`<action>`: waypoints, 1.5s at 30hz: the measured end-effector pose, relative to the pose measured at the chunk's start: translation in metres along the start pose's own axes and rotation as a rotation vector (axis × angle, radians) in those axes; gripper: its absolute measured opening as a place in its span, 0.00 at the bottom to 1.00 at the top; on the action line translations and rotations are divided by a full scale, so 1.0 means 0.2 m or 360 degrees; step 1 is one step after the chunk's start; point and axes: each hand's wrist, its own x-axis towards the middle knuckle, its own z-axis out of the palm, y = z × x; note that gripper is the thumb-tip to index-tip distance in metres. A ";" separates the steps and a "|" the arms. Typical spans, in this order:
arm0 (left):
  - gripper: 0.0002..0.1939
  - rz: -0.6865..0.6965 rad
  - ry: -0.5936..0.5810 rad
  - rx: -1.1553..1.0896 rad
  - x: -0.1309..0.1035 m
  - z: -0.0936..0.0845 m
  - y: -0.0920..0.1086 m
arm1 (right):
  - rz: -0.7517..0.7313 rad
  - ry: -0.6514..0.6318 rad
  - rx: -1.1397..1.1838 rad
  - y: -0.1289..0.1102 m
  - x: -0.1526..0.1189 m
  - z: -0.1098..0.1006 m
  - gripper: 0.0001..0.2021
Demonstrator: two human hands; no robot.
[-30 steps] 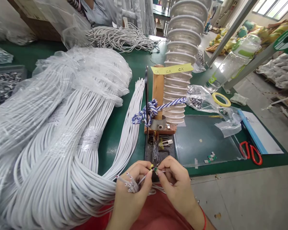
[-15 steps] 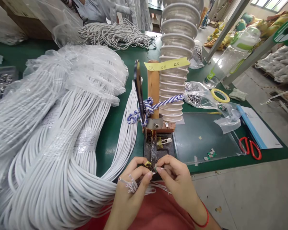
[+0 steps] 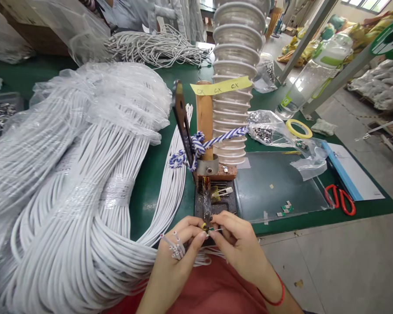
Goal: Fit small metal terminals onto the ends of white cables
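Both of my hands meet below the dark tip of a soldering iron (image 3: 207, 205), which points down from a wooden handle (image 3: 204, 117). My left hand (image 3: 178, 255) is closed, with several white cable ends (image 3: 177, 249) sticking out between its fingers. Its thumb and forefinger pinch at the iron's tip, next to a small yellow-and-dark bit (image 3: 205, 226). My right hand (image 3: 237, 237) is closed in a pinch from the other side. A thin pale wire (image 3: 217, 230) shows at its fingers, and a speck of green lies between the two hands. The fingertips hide most of the small parts.
Large bundles of white cable (image 3: 85, 226) fill the left, partly under plastic. A ribbed hose (image 3: 232, 109) rises behind the iron. To the right are small green boards (image 3: 284, 209), red scissors (image 3: 340, 199), yellow tape (image 3: 298, 128) and a bottle (image 3: 311, 78).
The view has shifted slightly. My right fingertips have moved a little closer to my left, and both hands remain pinched under the iron's tip.
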 end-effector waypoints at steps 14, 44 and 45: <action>0.12 0.0083 0.0134 0.0081 0.03 0.04 0.05 | 0.0118 0.0153 0.0356 0.02 -0.05 0.01 0.04; 0.12 0.0254 0.0305 0.0263 0.05 0.02 0.11 | -0.0049 0.0451 0.0503 0.02 -0.06 0.09 0.08; 0.12 0.0252 0.0311 0.0269 0.04 0.02 0.11 | -0.0052 0.0480 0.0507 0.02 -0.06 0.08 0.08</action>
